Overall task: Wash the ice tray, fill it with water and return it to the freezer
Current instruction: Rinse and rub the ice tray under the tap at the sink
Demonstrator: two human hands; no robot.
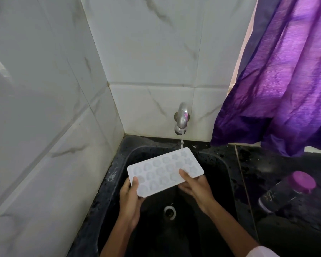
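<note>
Head view: white marble-look tiles, black sink (221,165) in the corner, tap (182,119) running. Ice tray (163,168) is held over the basin, far corner under the stream (182,143). Left hand (130,193) grips the near-left corner and right hand (195,186) pinches the near edge, thumbs on top. Best approach, prob.: sweep every mould thru the stream w/ the tray tilted to drain.

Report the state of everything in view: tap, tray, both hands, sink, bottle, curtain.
Tap: running, thin stream landing on the tray's far corner.
Ice tray: held over the sink, cavities up, tilted.
Left hand: grips the tray's near left corner, thumb on top.
Right hand: grips the tray's right edge, thumb on top.
Sink: drain uncovered.
Bottle: capped, on the counter to the right.
Curtain: hanging down over the counter.
</note>
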